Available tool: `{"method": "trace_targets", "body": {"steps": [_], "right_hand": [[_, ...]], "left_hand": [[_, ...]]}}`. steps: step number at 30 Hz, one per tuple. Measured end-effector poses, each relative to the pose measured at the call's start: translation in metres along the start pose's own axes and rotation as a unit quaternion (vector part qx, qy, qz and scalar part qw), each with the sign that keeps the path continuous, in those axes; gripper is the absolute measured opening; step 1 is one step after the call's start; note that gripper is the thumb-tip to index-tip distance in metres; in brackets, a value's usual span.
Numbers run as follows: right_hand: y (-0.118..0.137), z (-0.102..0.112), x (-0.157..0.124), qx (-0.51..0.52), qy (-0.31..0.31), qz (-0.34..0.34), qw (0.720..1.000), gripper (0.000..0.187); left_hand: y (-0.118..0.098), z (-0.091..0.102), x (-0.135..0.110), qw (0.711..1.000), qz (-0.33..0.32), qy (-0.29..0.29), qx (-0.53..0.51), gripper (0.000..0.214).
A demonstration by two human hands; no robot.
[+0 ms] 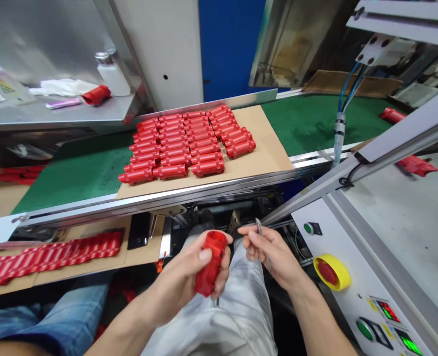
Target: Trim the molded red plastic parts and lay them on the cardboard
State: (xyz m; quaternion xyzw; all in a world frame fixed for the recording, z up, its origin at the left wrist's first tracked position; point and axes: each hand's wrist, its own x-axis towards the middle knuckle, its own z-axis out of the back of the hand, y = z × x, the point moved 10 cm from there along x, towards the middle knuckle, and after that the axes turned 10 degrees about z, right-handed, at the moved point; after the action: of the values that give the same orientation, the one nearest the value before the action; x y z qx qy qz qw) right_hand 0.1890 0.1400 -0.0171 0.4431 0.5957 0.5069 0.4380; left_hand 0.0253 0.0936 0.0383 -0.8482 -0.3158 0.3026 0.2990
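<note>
A hollow red plastic housing (212, 262) is gripped in my left hand (183, 269), its open end tilted up toward me. Below it a small metal tip shows, and I cannot tell what it belongs to. My right hand (272, 252) is closed around a thin metal tool (259, 226) like a narrow blade, a short way right of the housing and apart from it. Ahead of both hands, rows of similar red housings (206, 143) lie side by side on a cardboard sheet (263, 153).
The cardboard sits on a green conveyor belt (81, 163) with a metal rail (167, 190). More red parts (55, 254) line a lower shelf, near a phone (139, 231). On the right stands a control panel with a red stop button (327, 273). Another person's jeans (77, 311) show at left.
</note>
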Motion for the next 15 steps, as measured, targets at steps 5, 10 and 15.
{"method": "trace_targets", "body": {"steps": [5, 10, 15], "right_hand": [[0.009, -0.006, -0.028, 0.05, 0.028, 0.021, 0.998, 0.058], [0.051, 0.004, -0.044, -0.221, -0.012, 0.125, 0.967, 0.046], [0.097, 0.0, -0.054, -0.358, -0.056, 0.236, 0.902, 0.038]], "left_hand": [[-0.019, 0.011, 0.012, 0.984, -0.07, -0.04, -0.161, 0.033], [-0.03, 0.016, 0.005, 0.973, -0.211, -0.057, -0.076, 0.035], [-0.035, 0.009, -0.016, 0.935, -0.319, -0.114, 0.107, 0.034]]}}
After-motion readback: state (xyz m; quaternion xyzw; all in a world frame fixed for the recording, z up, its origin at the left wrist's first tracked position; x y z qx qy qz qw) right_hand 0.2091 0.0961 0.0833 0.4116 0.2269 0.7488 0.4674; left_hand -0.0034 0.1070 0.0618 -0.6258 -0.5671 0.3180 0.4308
